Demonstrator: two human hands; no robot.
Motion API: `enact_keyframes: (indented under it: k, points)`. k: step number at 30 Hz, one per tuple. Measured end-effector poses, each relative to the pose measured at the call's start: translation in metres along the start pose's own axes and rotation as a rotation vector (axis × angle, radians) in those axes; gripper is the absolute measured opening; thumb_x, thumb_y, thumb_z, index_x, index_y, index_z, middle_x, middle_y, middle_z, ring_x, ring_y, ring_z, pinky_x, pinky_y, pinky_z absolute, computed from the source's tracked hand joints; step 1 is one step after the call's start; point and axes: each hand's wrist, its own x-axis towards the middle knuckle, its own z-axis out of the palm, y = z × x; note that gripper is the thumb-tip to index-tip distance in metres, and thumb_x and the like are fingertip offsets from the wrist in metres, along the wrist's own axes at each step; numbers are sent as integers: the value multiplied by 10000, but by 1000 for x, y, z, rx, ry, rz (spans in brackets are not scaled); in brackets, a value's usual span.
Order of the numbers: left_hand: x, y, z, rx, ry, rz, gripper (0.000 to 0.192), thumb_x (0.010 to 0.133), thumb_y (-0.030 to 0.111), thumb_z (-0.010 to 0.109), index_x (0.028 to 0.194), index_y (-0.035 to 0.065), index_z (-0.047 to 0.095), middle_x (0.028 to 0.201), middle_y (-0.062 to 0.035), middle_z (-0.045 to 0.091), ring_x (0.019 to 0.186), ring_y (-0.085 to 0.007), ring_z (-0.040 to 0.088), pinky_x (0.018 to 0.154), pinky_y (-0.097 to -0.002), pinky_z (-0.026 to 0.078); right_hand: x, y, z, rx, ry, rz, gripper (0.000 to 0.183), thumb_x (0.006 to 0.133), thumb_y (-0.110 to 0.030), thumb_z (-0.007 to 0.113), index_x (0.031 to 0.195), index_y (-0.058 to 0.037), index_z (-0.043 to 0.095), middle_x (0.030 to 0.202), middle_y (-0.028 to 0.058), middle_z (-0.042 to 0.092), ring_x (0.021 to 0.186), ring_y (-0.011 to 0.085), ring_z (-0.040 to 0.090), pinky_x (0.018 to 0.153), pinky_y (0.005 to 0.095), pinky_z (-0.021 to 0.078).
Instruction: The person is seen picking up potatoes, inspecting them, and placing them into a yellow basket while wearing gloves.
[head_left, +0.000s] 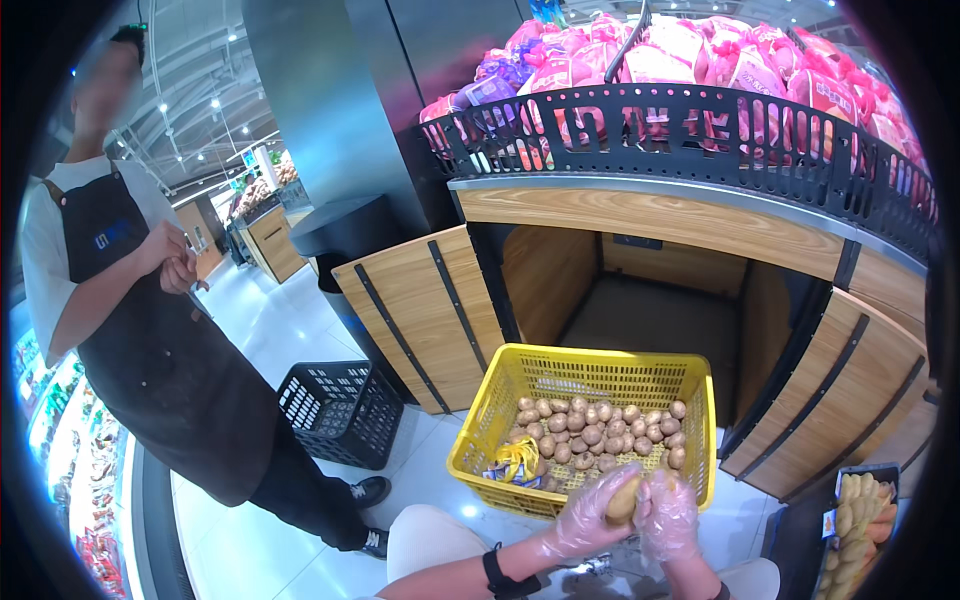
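My left hand (589, 517), in a clear plastic glove, holds a tan potato (621, 504) over the near rim of a yellow plastic crate (600, 360). Close against the potato's right side is my gloved right hand (667, 517), fingers bent inward; whether it grips anything is hidden by the glove. Many small brown potatoes (592, 433) lie in the crate, mostly towards its middle and right. In its left near corner rests a bundle of yellow mesh (519, 459) with printed labels.
Behind the crate stands a wooden cabinet (645, 206) with both doors swung out, beneath a black basket (675, 124) of pink bags. A black crate (345, 420) and an aproned person (165, 352) are at left. A produce bin (862, 517) sits at right.
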Motion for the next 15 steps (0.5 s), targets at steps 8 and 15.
enact_keyframes:
  k: [8,15]
  points:
    - [14,-29,-26,-374,-413,-191,613,751,146,847,1317,73,621,1287,-112,672,1152,-219,655,1004,-356,506,-2,6,1,251,-243,32,154,975,-155,600,916,-78,720,751,31,687,650,188,660,600,339,529]
    - [17,-50,-45,-415,-763,-344,658,677,195,876,1278,61,645,1154,-45,716,1041,-140,641,937,-326,514,15,-24,-11,-348,-467,-384,192,918,-261,613,936,-149,767,832,129,716,734,356,683,669,405,544]
